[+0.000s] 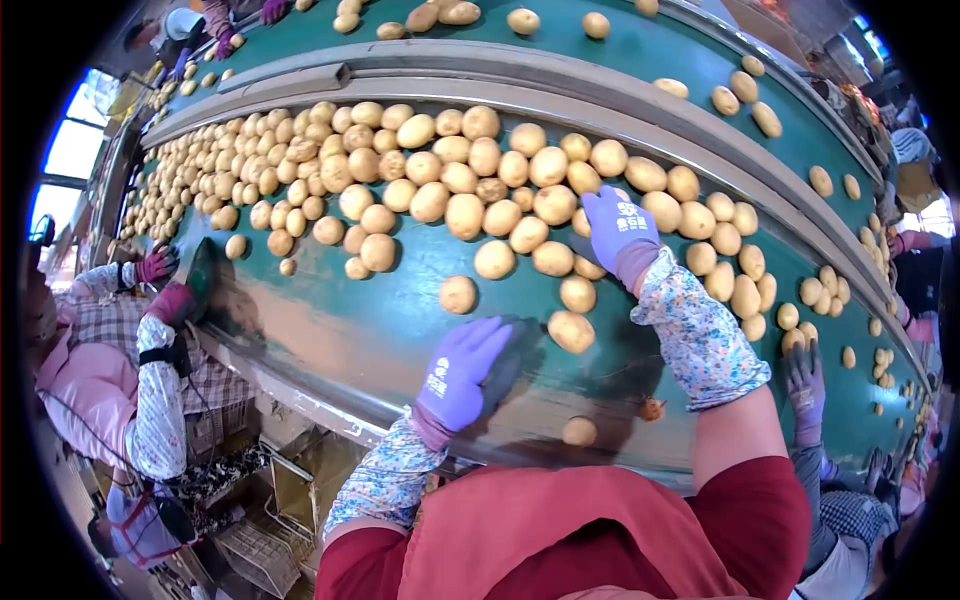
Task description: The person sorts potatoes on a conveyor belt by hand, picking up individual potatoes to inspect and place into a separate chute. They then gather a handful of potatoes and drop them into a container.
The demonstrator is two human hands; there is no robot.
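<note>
My left hand (464, 370), in a purple glove with a dark palm, hovers over the near side of the green conveyor belt (330, 320). Its fingers are stretched out, holding nothing visible, and a single potato (458, 295) lies just beyond them. My right hand (618, 232), gloved alike, reaches into the crowd of potatoes (464, 216). The thumb is spread from the fingers beside a potato (582, 222); the palm side is hidden. Two potatoes (571, 332) lie on the belt between my hands. Closer to me are another potato (579, 431) and a small brown lump (652, 409).
A metal divider (480, 75) separates this belt from a second green belt (560, 50) carrying scattered potatoes. At left, a person's gloved hands (172, 302) are at the belt edge. On the right, another person's gloved hand (803, 385) touches potatoes. A wire basket (255, 555) stands below left.
</note>
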